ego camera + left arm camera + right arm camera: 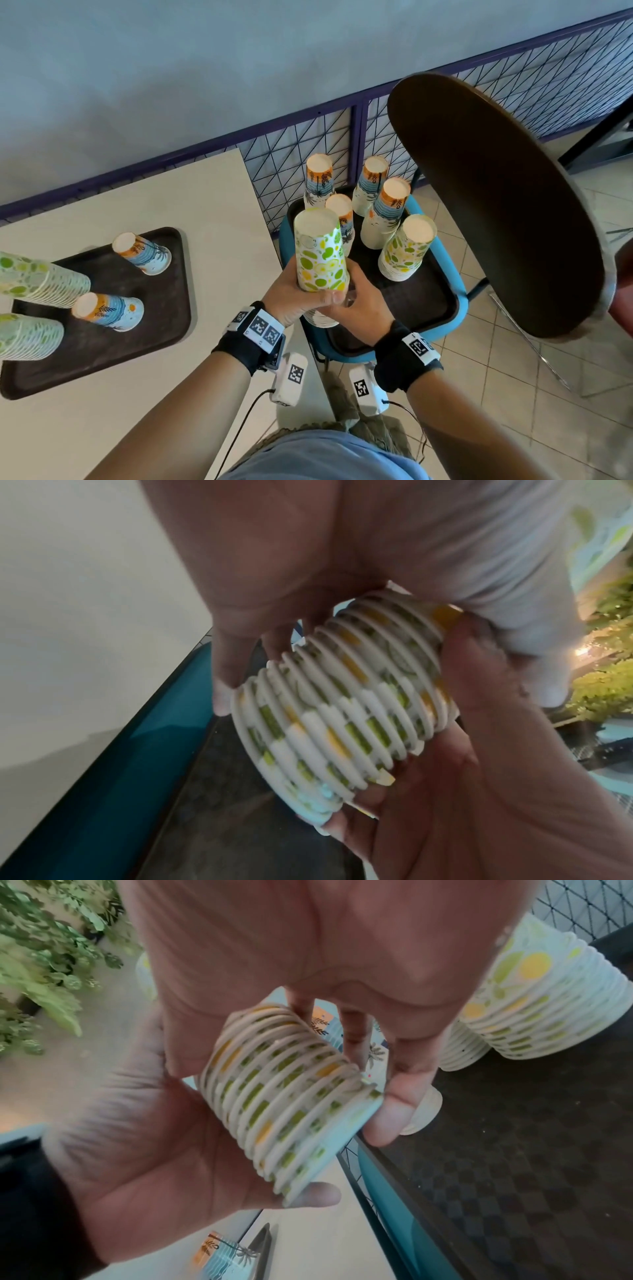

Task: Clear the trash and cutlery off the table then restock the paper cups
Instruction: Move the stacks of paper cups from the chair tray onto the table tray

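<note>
A stack of green-and-yellow spotted paper cups (320, 253) stands upside down in both my hands, just above the dark tray (421, 301) on a blue chair (459, 308). My left hand (294, 298) grips its lower part from the left and my right hand (363, 301) grips it from the right. The left wrist view has the stack's ribbed rims (342, 710) between my left fingers (224, 680) and the right palm (462, 777). From the right wrist, the same rims (284, 1096) lie between my right fingers (397, 1096) and the left palm (143, 1150).
Several more cup stacks, spotted (407, 246) and beach-print (387, 212), stand on the chair tray. A second dark tray (147, 325) on the pale table (212, 205) carries other cup stacks (144, 253). A brown chair back (496, 205) rises at the right, with wire fencing (308, 137) behind.
</note>
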Tool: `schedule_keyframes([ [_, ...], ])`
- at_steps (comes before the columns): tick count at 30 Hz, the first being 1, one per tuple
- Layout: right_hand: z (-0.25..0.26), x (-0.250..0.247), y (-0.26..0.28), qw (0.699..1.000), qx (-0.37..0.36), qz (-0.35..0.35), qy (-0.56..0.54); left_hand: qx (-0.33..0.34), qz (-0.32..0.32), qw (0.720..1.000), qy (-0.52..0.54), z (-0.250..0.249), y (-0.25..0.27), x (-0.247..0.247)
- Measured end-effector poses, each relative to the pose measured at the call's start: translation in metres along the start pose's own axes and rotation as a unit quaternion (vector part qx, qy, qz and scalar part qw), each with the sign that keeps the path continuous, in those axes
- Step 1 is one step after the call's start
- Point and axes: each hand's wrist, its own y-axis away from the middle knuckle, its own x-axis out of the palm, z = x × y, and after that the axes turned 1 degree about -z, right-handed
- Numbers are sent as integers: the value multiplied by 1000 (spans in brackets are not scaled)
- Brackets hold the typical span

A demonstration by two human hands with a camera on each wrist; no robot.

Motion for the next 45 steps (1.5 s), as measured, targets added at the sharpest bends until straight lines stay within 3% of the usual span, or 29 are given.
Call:
schedule_keyframes([
  [3, 2, -6, 6, 1000, -21, 7, -6, -3, 7, 1000, 25, -3, 2, -1],
  [6, -1, -11, 14, 999, -5, 25, -33, -5, -2, 999, 52, -3, 4, -3],
  [8, -8, -14, 17, 999, 25, -4, -42, -5, -23, 998, 64, -3, 6, -4],
  [10, -16, -20, 16, 993, 71, -92, -3, -3, -44, 997, 68, -4, 8, -6],
  [13, -32, -37, 10, 953, 146, -260, 50, 2, -56, 995, 84, -3, 11, -9],
  [16, -52, -57, -11, 922, 180, -341, 37, 9, -64, 994, 93, -4, 14, -11],
  [24, -84, -71, -58, 930, 233, -273, 80, 12, -63, 994, 93, -6, 22, -10],
  [32, -92, -71, -52, 932, 202, -284, 103, 9, -75, 993, 94, 1, 30, -11],
  [39, -79, -67, -49, 930, 209, -230, 198, 4, -99, 991, 87, 3, 42, -21],
  [45, -71, -52, -34, 940, 207, -235, 138, 10, -107, 990, 96, 5, 59, -39],
])
